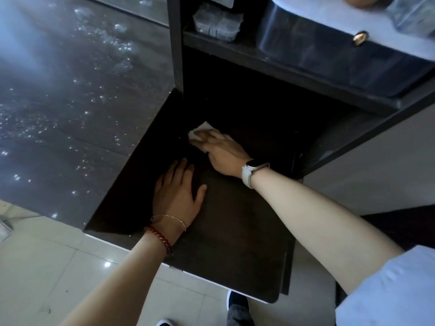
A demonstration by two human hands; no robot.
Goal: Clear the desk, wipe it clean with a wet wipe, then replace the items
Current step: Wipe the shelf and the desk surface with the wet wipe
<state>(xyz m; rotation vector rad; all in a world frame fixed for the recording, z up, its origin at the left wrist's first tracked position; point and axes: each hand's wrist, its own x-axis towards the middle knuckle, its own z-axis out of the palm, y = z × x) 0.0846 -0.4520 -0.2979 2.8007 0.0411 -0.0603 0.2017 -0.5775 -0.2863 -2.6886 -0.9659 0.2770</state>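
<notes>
The dark brown desk top (235, 231) fills the middle of the head view, bare of items. My right hand (223, 149), with a white watch on the wrist, presses a white wet wipe (199, 131) flat against the desk near its back left corner. The wipe's far corner sticks out beyond my fingertips. My left hand (179, 191) lies flat on the desk just in front of it, fingers spread, holding nothing; bracelets circle that wrist.
A dark shelf (259, 55) above the desk holds clear plastic containers (216, 22). A large dark box with a gold knob (329, 50) stands to the right. A sparkly dark panel (70, 90) rises on the left. Pale floor tiles (58, 267) lie below.
</notes>
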